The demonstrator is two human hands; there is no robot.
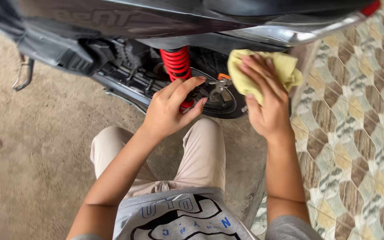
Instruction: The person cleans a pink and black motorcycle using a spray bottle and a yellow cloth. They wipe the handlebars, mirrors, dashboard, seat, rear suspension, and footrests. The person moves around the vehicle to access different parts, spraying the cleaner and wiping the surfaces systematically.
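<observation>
A dark scooter (125,20) stands across the top of the head view, its rear wheel (218,95) and red coil shock absorber (176,62) exposed. My left hand (172,109) hovers in front of the shock's lower end, fingers slightly curled and apart, holding nothing. My right hand (265,100) presses a crumpled yellow cloth (263,71) against the area beside the rear wheel, under the tail panel. Part of the wheel is hidden behind both hands.
A metal footrest bracket (23,73) hangs at the scooter's left. The ground is rough concrete (36,155) on the left and patterned tiles (356,133) on the right. My bent knee in beige trousers (201,151) is just below the wheel.
</observation>
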